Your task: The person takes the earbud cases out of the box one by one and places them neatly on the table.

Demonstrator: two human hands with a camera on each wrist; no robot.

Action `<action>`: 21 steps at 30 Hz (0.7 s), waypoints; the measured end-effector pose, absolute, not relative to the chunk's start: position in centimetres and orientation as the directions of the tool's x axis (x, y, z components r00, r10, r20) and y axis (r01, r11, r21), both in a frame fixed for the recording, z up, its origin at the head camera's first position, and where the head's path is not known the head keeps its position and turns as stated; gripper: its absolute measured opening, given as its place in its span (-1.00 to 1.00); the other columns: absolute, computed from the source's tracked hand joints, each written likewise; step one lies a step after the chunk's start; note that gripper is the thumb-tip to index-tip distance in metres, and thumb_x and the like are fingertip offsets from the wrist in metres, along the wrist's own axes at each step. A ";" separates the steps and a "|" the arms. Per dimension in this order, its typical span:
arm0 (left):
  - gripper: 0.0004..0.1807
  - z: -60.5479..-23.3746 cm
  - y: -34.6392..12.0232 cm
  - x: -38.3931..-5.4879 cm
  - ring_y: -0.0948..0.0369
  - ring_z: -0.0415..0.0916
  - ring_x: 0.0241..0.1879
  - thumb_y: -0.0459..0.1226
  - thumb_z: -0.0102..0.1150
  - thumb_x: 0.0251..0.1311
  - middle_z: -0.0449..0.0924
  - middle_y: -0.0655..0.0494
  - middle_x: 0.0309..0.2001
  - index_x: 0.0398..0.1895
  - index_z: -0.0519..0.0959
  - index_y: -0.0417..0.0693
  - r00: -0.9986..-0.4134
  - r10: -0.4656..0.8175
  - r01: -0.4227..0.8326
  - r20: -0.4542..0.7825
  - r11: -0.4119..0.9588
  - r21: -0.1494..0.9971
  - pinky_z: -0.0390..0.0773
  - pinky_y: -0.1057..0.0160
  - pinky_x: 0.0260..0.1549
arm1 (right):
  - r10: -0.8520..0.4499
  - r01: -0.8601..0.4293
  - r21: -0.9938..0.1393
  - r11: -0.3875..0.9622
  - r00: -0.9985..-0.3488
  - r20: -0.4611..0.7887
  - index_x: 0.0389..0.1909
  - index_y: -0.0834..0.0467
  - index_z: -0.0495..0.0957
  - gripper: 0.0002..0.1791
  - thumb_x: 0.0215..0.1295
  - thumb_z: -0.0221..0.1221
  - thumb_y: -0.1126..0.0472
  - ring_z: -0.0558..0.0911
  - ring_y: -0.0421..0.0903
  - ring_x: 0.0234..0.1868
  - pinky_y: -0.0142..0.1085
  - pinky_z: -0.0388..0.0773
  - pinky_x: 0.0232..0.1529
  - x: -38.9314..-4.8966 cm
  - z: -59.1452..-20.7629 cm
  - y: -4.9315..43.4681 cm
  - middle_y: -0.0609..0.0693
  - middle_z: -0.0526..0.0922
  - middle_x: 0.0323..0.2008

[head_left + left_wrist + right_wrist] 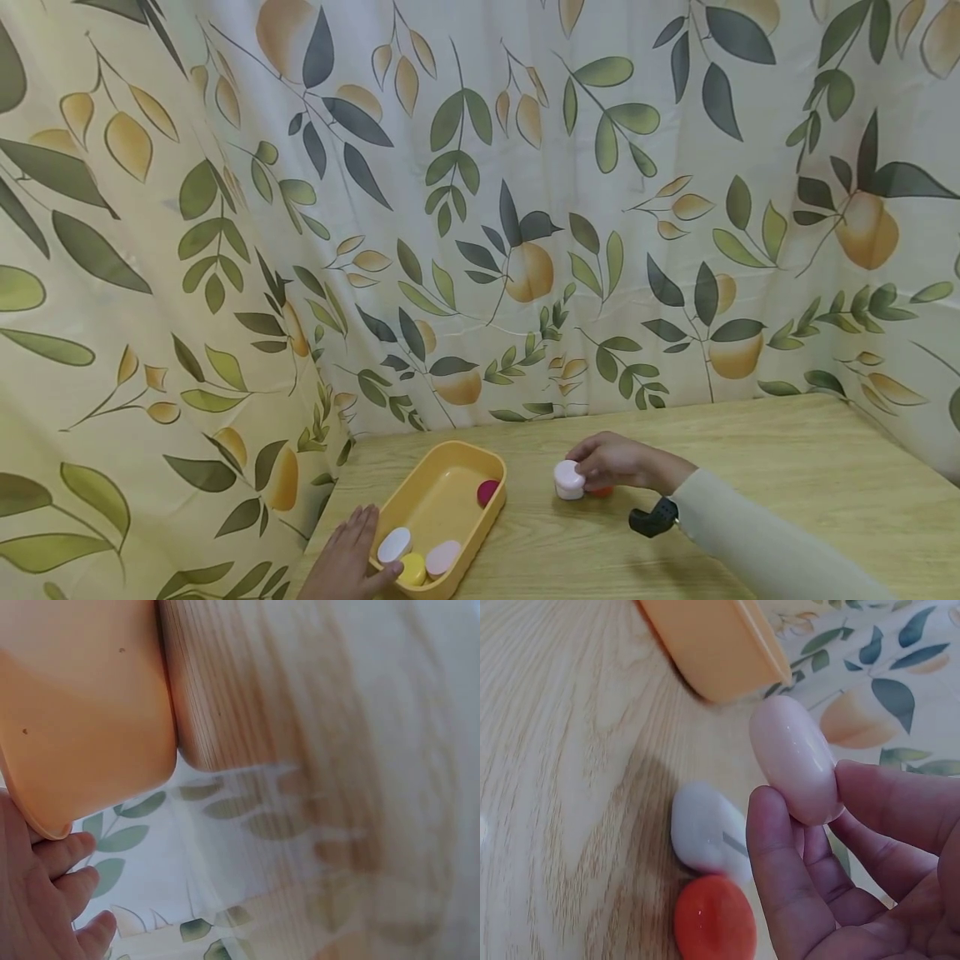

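My right hand [617,462] pinches a glossy pale pink, pebble-like oval piece [795,757] between thumb and fingers. In the right wrist view a white rounded piece [707,829] and a red-orange one [715,919] lie on the table below it, side by side. My left hand [347,554] rests at the near left corner of an orange-yellow tray [491,521], fingers extended along its side and thumb across the near rim. Inside the tray are a white piece [394,546], a yellow one [412,570], a pink one [443,558] and a dark red one [487,492].
The wooden table [750,467] runs back to a curtain [480,208] printed with leaves and fruit, which also hangs along the left side. A black device [652,517] sits at my right wrist, below the sleeve [750,533].
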State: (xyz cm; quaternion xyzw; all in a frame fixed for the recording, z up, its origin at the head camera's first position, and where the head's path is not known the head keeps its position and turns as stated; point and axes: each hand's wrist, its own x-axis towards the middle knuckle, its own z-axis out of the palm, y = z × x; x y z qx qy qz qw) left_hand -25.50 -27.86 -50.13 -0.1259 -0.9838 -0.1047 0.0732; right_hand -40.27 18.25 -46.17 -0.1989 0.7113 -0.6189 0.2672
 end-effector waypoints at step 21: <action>-0.04 -50.1 -27.9 -25.3 -0.21 0.06 0.40 0.23 0.00 0.30 0.17 -0.29 0.40 0.41 0.18 -0.43 -0.959 0.227 0.261 0.171 0.943 0.208 0.09 -0.27 0.26 | -0.588 0.055 -0.986 0.155 -0.797 -0.137 0.06 0.54 0.45 -0.65 0.29 0.11 0.45 0.62 -0.03 -0.21 -0.18 0.63 -0.18 -41.2 -47.3 20.4 0.16 0.60 -0.16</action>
